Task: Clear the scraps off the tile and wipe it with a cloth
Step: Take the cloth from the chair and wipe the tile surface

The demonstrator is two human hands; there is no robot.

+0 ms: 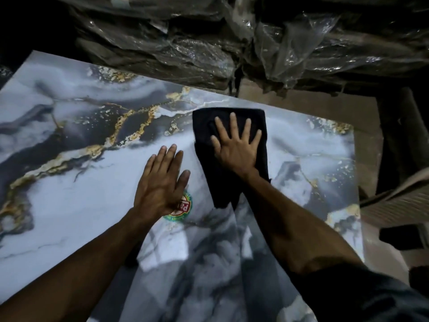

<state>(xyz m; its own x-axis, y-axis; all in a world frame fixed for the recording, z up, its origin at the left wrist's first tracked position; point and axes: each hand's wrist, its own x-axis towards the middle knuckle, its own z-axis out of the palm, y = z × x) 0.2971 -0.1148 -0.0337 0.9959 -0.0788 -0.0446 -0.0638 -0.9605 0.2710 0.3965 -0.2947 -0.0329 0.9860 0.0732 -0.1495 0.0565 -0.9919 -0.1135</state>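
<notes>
Cloth: soft black folded cloth (228, 126), limp, near the glossy marbled tile's (69, 187) far edge.
Right hand (234, 147): flat, fingers spread, pressing it.
Left hand (162, 182): flat, empty, bracing.
Tile: likely slick, brittle.

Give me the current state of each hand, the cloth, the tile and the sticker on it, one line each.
right hand: flat, fingers spread, pressing on the cloth.
left hand: open, palm down on the tile, holding nothing.
black cloth: spread on the tile under the right hand, near the far edge.
tile: lying flat, glossy, no scraps visible on it.
round sticker: stuck on the tile, partly covered by the left hand.
</notes>
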